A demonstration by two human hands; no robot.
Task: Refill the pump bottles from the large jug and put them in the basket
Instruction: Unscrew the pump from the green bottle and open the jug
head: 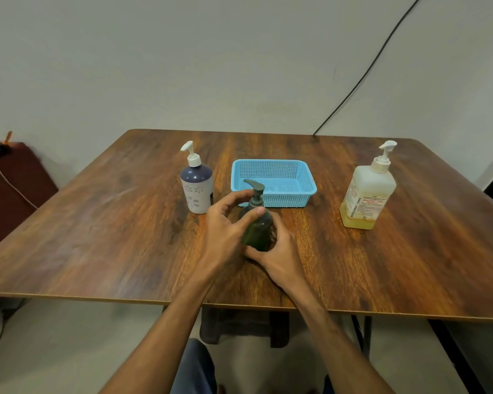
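Green bottle [257,228] is standing on the wood table [97,237] (plain wall [182,66] behind), both hands' fingers wrapping it: left hand [225,226], right hand [279,251].

Basket [273,180] mid-table [97,237]; one pump bottle [196,186] left, another [258,226] before it, jug [366,194] right.

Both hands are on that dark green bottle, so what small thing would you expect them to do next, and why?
Probably twist the pump top off: the left hand is up by the green bottle's neck, the right hand grips its base, and the pump is still on. The basket is empty.
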